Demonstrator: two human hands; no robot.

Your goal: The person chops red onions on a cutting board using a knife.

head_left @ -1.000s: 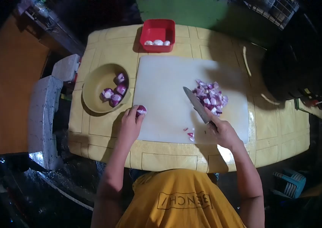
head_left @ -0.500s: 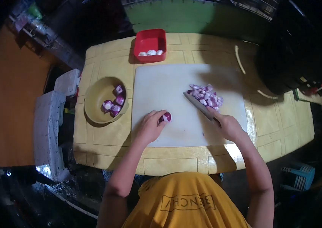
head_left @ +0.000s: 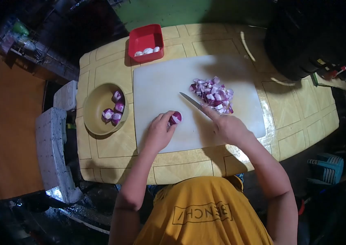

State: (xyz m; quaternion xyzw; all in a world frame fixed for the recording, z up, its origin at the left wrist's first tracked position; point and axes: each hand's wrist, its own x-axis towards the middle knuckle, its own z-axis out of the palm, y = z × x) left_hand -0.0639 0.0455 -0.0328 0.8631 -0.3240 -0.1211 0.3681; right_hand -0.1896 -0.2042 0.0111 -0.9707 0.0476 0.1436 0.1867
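On the left part of a white cutting board (head_left: 156,87), my left hand (head_left: 159,130) grips a peeled red onion (head_left: 175,118) with its fingers curled round the near side. My right hand (head_left: 229,127) is closed on the handle of a kitchen knife (head_left: 191,100), index finger along the top of the blade. The blade points up and left, between the onion and a pile of chopped red onion (head_left: 215,94). Blade and held onion are apart. The knife's handle is mostly hidden in my palm.
A beige bowl (head_left: 92,110) with several red onions stands left of the board. Behind it, a red square container (head_left: 145,38) holds garlic bulbs (head_left: 148,51). A large dark object (head_left: 291,45) occupies the back right of the yellow-covered table (head_left: 187,165).
The knife has moved left, away from the chopped pile and closer to the held onion. My left hand keeps its hold on the onion. The whole view has shifted and tilted slightly.
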